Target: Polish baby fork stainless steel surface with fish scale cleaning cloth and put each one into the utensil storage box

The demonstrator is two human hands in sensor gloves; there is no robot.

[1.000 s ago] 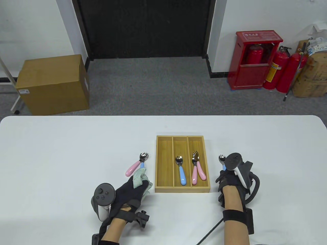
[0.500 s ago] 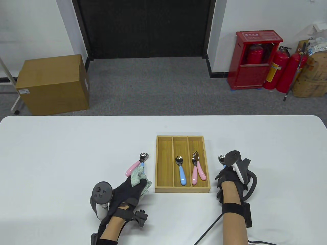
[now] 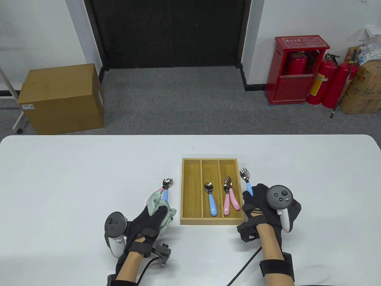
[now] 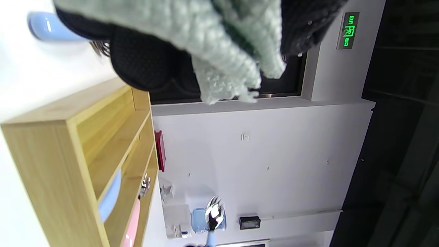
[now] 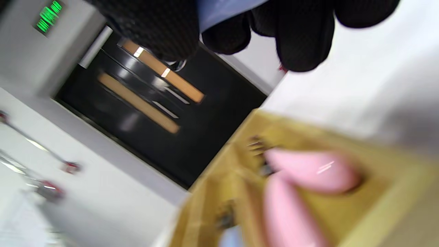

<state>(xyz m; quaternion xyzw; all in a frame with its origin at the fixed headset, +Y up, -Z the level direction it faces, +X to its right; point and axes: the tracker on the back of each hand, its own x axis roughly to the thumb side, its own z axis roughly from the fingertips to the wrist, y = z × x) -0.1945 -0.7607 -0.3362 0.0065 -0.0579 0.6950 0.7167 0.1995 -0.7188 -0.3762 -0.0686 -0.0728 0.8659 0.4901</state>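
Observation:
My left hand (image 3: 160,210) grips a crumpled pale-green cloth (image 3: 157,203), seen close up as the cloth (image 4: 223,44) in the left wrist view. Just beyond it, a pink-handled fork (image 3: 152,199) and a blue-handled fork (image 3: 165,194) lie crossed on the table, left of the wooden box (image 3: 212,221). My right hand (image 3: 252,194) holds another blue-handled fork (image 3: 246,178) by its handle, head pointing away, beside the box's right wall. The middle compartment holds a blue fork (image 3: 210,199); the right one holds two pink forks (image 3: 229,198).
The box's left compartment (image 3: 191,187) shows bare wood. The white table (image 3: 74,178) stretches wide to both sides. A cable (image 3: 242,268) trails from my right wrist towards the near edge.
My right hand turned over and moved left to the box's right wall, lifting its blue fork forward. My left hand drew back slightly with the cloth.

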